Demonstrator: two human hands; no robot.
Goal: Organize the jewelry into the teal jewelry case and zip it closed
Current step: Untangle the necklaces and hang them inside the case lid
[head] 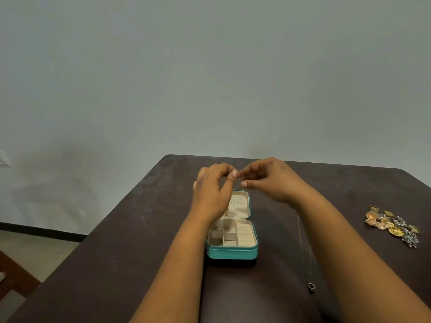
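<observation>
The teal jewelry case (pixel 232 250) lies open in the middle of the dark table, its cream compartments toward me and its lid (pixel 242 206) flat behind. My left hand (pixel 211 190) and my right hand (pixel 272 180) hover over the lid, thumbs and forefingers pinched tip to tip. A small gold piece (pixel 226 212) dangles under my left hand over the lid's lining, seemingly on a chain too fine to see. A second thin necklace (pixel 311 286) with a ring pendant lies on the table beside my right forearm. A pile of loose jewelry (pixel 391 226) sits at the far right.
The table (pixel 140 229) ends at a plain pale wall behind. A wooden chair part (pixel 14 276) shows at the lower left beyond the table's left edge. The case's compartments hold nothing that I can see.
</observation>
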